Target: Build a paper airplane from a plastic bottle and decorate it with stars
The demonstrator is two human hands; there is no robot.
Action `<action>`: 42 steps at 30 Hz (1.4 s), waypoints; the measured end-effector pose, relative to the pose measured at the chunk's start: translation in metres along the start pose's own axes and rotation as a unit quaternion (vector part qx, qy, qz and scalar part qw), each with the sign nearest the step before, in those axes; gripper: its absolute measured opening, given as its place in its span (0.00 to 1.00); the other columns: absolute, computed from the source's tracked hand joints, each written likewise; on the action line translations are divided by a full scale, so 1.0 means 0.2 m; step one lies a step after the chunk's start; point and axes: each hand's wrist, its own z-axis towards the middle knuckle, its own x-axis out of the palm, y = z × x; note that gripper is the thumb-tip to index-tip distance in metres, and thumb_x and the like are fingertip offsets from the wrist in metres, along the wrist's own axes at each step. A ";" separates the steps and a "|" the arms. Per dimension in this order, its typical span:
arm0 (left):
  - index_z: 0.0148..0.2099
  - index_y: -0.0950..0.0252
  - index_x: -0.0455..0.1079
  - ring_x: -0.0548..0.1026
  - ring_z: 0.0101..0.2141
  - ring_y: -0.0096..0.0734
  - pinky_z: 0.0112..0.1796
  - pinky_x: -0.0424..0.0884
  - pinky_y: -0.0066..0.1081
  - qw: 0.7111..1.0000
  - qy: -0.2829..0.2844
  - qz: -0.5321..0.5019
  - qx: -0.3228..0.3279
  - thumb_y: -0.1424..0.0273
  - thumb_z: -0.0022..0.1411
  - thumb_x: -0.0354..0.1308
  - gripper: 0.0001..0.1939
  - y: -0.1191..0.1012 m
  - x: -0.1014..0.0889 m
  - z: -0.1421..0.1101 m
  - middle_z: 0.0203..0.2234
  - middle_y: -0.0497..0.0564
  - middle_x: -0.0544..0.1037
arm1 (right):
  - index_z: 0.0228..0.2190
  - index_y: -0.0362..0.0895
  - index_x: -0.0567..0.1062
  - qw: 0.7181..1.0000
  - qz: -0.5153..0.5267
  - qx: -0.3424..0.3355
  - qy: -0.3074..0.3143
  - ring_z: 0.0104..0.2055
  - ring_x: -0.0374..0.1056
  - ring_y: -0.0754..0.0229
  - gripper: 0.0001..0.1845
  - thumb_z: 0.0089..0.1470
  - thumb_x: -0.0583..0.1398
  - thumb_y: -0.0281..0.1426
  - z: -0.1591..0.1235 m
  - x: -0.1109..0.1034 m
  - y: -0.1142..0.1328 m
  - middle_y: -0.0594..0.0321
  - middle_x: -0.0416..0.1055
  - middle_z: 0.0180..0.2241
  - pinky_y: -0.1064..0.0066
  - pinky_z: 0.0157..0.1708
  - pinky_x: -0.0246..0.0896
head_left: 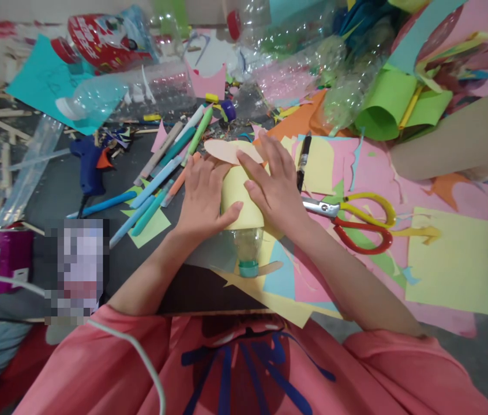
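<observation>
A clear plastic bottle (248, 245), wrapped in pale yellow paper (244, 202), lies in front of me with its green cap (248, 268) towards my body. My left hand (204, 196) holds the bottle's left side, its thumb across the yellow paper and its fingers bent at the far end. A pale pink paper oval (229, 151) is at that far end. On the right, my right hand (276, 184) holds the oval with its fingertips, its thumb near the wrap. Whether the oval is stuck to the bottle, I cannot tell.
Markers (157, 178) and a blue glue gun (90, 164) lie left. Scissors (343, 218) and a dark pen (304, 158) rest on coloured paper at right. Several plastic bottles (140, 89) crowd the back. Another person's arm (460, 135) reaches in from the right. A phone (82, 265) lies left.
</observation>
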 end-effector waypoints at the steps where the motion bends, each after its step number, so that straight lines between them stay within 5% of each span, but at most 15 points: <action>1: 0.68 0.58 0.55 0.61 0.65 0.55 0.69 0.46 0.58 1.000 -0.001 0.000 0.004 0.42 0.66 0.46 0.37 0.00 0.00 0.00 0.63 0.62 0.66 | 0.68 0.59 0.55 1.000 0.000 -0.001 -0.002 0.75 0.41 0.46 0.29 0.69 0.41 0.44 0.00 0.00 0.00 0.62 0.48 0.73 0.39 0.71 0.39; 10: 0.68 0.57 0.54 0.60 0.66 0.57 0.69 0.43 0.59 0.999 0.026 0.015 -0.012 0.41 0.65 0.44 0.37 0.00 -0.01 0.00 0.62 0.61 0.67 | 0.67 0.65 0.56 1.000 0.004 0.015 -0.009 0.76 0.42 0.46 0.27 0.69 0.43 0.47 -0.01 -0.01 0.00 0.67 0.52 0.72 0.38 0.71 0.39; 22: 0.72 0.57 0.51 0.52 0.70 0.58 0.69 0.41 0.58 0.998 0.065 -0.009 -0.021 0.39 0.66 0.42 0.42 -0.01 -0.02 0.01 0.71 0.61 0.56 | 0.64 0.59 0.60 0.999 0.034 0.028 -0.019 0.76 0.43 0.46 0.28 0.68 0.44 0.51 -0.01 0.00 0.00 0.60 0.50 0.72 0.38 0.71 0.40; 33: 0.73 0.54 0.49 0.52 0.71 0.55 0.69 0.41 0.59 0.999 0.047 0.013 0.004 0.40 0.67 0.41 0.41 -0.02 -0.03 0.02 0.72 0.57 0.56 | 0.60 0.56 0.65 0.999 0.020 0.028 -0.027 0.75 0.46 0.48 0.29 0.68 0.42 0.52 -0.01 0.02 0.00 0.57 0.50 0.72 0.40 0.71 0.42; 42: 0.73 0.58 0.48 0.55 0.71 0.50 0.70 0.41 0.54 0.998 0.052 -0.007 0.016 0.47 0.71 0.38 0.36 -0.04 -0.03 0.03 0.70 0.57 0.60 | 0.68 0.54 0.56 0.999 0.045 0.018 0.000 0.76 0.41 0.47 0.34 0.68 0.38 0.53 0.00 0.02 0.00 0.54 0.46 0.73 0.40 0.71 0.39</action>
